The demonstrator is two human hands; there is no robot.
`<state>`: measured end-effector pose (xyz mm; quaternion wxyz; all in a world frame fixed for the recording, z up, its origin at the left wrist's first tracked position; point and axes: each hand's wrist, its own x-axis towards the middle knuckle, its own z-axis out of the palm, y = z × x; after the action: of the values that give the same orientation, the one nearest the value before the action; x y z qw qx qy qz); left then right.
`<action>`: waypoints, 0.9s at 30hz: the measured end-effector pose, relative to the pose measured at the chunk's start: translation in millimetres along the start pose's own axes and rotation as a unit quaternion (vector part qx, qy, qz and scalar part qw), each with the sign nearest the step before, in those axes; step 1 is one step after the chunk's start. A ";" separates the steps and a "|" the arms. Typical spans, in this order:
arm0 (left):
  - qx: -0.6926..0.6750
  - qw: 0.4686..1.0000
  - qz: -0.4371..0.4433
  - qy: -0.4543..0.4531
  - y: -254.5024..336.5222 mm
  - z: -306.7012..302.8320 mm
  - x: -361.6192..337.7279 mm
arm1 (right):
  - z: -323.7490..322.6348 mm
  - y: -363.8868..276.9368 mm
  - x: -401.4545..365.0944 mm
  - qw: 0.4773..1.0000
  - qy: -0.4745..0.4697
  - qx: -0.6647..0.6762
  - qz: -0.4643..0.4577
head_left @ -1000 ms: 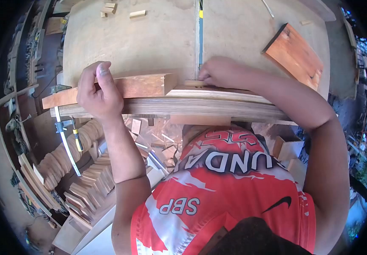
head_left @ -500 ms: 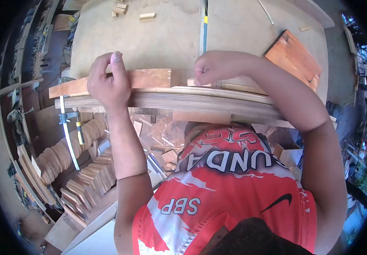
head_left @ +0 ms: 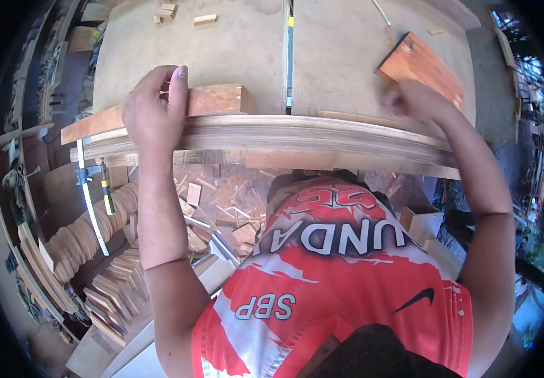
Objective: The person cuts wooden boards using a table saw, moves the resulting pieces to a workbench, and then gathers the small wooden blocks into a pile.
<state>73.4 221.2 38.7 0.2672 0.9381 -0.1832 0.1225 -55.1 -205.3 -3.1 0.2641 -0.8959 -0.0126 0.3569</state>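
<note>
My left hand [head_left: 152, 116] grips a reddish-brown wooden plank [head_left: 216, 99] that lies flat along the near edge of the saw table [head_left: 221, 50], fingers over its far side. The plank's right end stops just left of the blade slot [head_left: 289, 63]. My right hand [head_left: 413, 101] is blurred, fingers curled, over the table's right side next to a reddish board [head_left: 420, 63]. Whether it holds anything is unclear.
The table's layered front edge [head_left: 297, 135] runs across in front of me. Small wood offcuts [head_left: 204, 19] lie at the far side. Below left are a clamp [head_left: 89, 189], stacked cut wood pieces [head_left: 114, 277] and scraps on the floor. A wooden box [head_left: 420, 223] stands at right.
My right hand left the small offcut spot by the blade slot and swung right toward the reddish board. That small piece is no longer seen there. The left hand stays on the plank.
</note>
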 end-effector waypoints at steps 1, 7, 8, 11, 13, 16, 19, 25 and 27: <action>0.002 1.000 -0.001 -0.003 -0.9 1.4 -0.4 | 5.9 34.6 -2.7 0.996 -0.074 0.051 -0.022; -0.001 1.000 0.011 0.026 -3.0 9.2 2.6 | 42.1 20.0 14.5 0.989 0.071 0.066 -0.110; -0.014 1.000 0.000 0.020 -2.4 8.9 2.7 | 46.5 11.2 27.7 0.990 0.061 0.084 -0.100; -0.033 0.999 -0.010 0.013 -6.6 9.9 2.9 | 51.9 -22.1 58.7 0.980 0.030 0.140 -0.137; -0.041 0.999 -0.010 0.013 -11.0 10.9 2.0 | 57.3 -30.2 74.0 0.975 0.026 0.163 -0.148; -0.040 0.999 0.008 0.004 -13.6 11.4 0.6 | 64.6 -38.7 86.7 0.972 0.034 0.173 -0.155; -0.047 0.999 -0.012 0.000 -9.6 10.4 0.3 | 75.8 -52.6 106.0 0.970 0.062 0.146 -0.184; -0.076 0.996 -0.045 0.019 -7.7 9.9 2.8 | 60.6 -99.3 131.6 0.983 -0.006 0.107 -0.150; -0.074 0.996 -0.044 0.018 -8.0 10.2 2.3 | 57.6 -109.4 133.9 0.986 -0.040 0.108 -0.120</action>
<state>80.1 221.3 27.3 0.3445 0.9204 -0.1460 0.1134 25.6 -56.2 -70.0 0.4000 -0.8388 -0.0921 0.3576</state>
